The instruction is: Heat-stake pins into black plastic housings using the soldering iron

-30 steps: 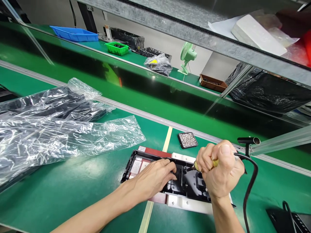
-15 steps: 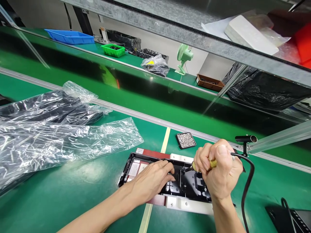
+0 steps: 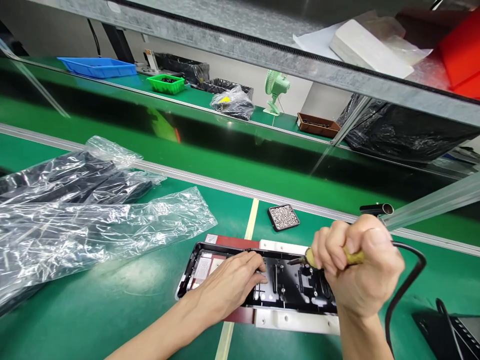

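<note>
A long black plastic housing (image 3: 288,295) lies open side up on a fixture with white blocks (image 3: 296,320) and dark red ends (image 3: 232,242). My left hand (image 3: 236,280) rests over its left half, bent fingertips inside the housing and the thumb a little apart from them. Wrapped round the yellow handle of a corded soldering iron (image 3: 312,257) is my right hand (image 3: 360,265). The iron's dark tip points left above the housing's upper part; whether it touches is unclear. Behind the housing sits a small black tray (image 3: 284,217) full of tiny metal pieces.
Clear plastic bags (image 3: 112,225) with dark parts cover the left of the green bench. A metal tube holder (image 3: 377,209) stands behind my right hand, and a black object (image 3: 435,327) lies at right. Overhead runs a metal shelf (image 3: 240,45); bins and a fan (image 3: 275,90) stand beyond.
My right hand has moved right with the soldering iron, drawing its tip away from the spot near the housing's middle. My left hand stays on the housing. The view has shifted slightly.
</note>
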`<state>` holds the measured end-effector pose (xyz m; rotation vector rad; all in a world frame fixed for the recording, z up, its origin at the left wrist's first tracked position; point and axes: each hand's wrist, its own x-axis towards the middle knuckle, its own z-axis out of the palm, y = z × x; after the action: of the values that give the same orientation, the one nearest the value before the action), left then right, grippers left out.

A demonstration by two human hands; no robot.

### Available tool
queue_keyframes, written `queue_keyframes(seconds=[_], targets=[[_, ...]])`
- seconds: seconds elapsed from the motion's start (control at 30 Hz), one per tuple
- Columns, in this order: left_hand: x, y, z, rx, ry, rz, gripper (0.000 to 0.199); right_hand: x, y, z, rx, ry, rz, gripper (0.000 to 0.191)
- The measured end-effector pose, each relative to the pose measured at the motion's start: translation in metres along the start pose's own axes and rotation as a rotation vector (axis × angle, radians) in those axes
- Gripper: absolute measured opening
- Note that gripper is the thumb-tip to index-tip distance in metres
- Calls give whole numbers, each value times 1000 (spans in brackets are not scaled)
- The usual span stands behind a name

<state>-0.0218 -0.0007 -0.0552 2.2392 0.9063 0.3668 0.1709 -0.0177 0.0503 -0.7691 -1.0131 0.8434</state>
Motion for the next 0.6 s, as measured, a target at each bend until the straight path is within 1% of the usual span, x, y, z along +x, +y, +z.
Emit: queue_keyframes(seconds=[0.13,0.27,0.4,0.6], targets=[[-1,2,-1,-4,-8,-15,5,5,-7,-10,-63,98,-68,32],[-2,2,-1,12,-7,-23,4,6,-11,-21,-51,120,-79,32],[-3,0,0,27,-5,-10,5,6,-19,-33,-39,105,-54,34],[-5,-1,1,72,-13,23,10,5,-29,-53,-54,36,-38,31]])
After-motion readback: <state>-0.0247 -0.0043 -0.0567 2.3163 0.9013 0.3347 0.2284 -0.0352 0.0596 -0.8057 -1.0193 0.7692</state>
